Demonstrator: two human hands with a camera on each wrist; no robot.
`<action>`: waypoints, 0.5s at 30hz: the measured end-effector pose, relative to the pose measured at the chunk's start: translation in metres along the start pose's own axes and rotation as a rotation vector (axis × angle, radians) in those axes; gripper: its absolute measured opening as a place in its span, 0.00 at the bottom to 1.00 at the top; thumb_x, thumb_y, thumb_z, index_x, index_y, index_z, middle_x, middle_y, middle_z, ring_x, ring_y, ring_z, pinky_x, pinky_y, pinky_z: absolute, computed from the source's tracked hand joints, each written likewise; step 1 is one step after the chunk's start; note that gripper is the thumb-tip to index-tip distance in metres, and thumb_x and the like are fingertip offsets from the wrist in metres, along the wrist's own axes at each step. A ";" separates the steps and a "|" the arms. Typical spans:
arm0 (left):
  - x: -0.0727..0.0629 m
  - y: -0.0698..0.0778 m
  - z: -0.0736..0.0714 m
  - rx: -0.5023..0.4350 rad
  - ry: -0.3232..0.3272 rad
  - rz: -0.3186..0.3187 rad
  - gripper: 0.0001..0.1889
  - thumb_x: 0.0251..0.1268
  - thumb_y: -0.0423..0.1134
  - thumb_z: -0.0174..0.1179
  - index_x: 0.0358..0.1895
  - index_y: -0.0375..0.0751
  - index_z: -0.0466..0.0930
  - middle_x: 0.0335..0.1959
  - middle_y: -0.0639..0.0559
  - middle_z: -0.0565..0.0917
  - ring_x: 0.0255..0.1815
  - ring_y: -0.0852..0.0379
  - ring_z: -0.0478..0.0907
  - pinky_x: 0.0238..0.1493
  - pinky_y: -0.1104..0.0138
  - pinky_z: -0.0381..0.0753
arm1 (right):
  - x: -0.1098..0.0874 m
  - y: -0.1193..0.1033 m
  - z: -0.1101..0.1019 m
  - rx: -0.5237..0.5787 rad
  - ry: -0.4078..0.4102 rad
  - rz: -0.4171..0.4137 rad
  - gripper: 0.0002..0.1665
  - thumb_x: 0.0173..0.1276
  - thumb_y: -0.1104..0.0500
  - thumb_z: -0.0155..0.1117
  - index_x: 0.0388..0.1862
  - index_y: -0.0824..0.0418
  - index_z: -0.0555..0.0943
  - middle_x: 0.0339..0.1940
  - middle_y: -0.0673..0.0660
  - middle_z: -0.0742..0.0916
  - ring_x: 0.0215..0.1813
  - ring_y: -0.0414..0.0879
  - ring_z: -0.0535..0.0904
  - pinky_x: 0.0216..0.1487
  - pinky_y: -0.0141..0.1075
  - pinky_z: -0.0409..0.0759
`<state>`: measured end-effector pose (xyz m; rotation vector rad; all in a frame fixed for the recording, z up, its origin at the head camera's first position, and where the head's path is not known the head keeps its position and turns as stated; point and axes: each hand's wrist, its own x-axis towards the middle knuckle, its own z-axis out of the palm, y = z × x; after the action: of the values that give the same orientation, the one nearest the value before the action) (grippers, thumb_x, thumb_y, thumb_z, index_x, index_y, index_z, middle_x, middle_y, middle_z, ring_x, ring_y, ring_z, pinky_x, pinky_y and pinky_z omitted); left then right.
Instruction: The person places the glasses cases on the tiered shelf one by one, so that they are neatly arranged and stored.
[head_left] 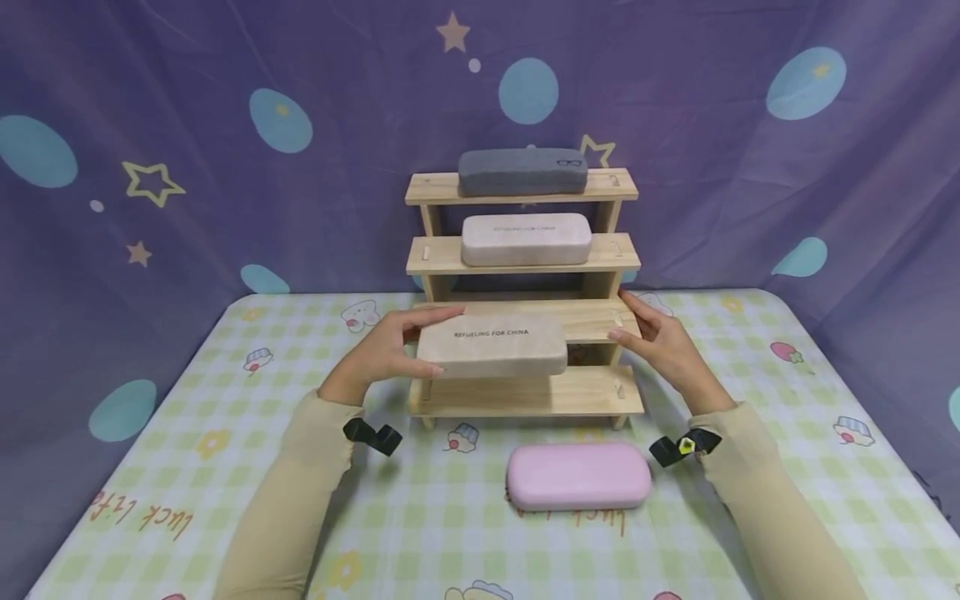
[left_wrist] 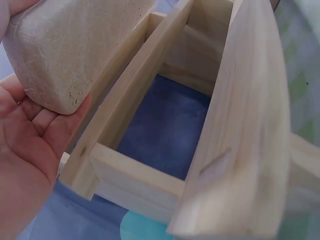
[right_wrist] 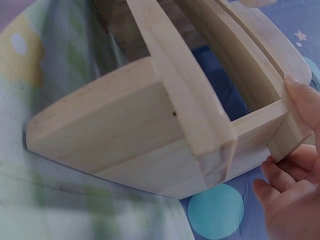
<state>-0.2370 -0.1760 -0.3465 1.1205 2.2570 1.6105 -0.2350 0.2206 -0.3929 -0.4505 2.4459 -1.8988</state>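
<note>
Left hand point(head_left: 382, 346) grips the left end of a beige case point(head_left: 492, 354), positioned at the front edge of the third shelf point(head_left: 588, 312) of a wooden rack point(head_left: 525, 402); contact with the shelf cannot be determined. Right hand point(head_left: 663, 340) pinches that shelf's right end. Shelf wood shows between case and right hand. A pink case point(head_left: 578, 477) lies on the table point(head_left: 240, 492), before the rack's front right corner.
</note>
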 end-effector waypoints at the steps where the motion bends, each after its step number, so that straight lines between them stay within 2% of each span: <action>1: 0.002 0.000 0.001 -0.003 0.000 0.002 0.39 0.43 0.26 0.71 0.66 0.34 0.68 0.64 0.39 0.70 0.51 0.57 0.77 0.43 0.66 0.80 | 0.000 0.000 0.000 -0.004 0.001 0.001 0.44 0.66 0.58 0.63 0.74 0.65 0.53 0.75 0.62 0.58 0.73 0.56 0.56 0.57 0.19 0.65; 9: 0.017 0.003 0.006 -0.063 -0.020 -0.011 0.40 0.41 0.23 0.70 0.65 0.29 0.66 0.61 0.34 0.72 0.41 0.57 0.80 0.40 0.65 0.81 | -0.001 -0.001 0.000 -0.014 -0.003 -0.008 0.44 0.67 0.58 0.62 0.74 0.66 0.52 0.75 0.62 0.57 0.73 0.57 0.55 0.57 0.18 0.65; 15: 0.029 0.002 0.004 -0.090 -0.047 0.002 0.40 0.43 0.21 0.69 0.66 0.28 0.65 0.61 0.33 0.71 0.43 0.56 0.80 0.42 0.62 0.81 | -0.001 -0.003 0.001 0.000 -0.002 -0.008 0.43 0.67 0.60 0.62 0.74 0.66 0.52 0.75 0.61 0.57 0.73 0.56 0.54 0.58 0.19 0.65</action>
<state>-0.2544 -0.1539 -0.3386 1.1258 2.1330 1.6507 -0.2333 0.2189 -0.3905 -0.4627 2.4473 -1.9005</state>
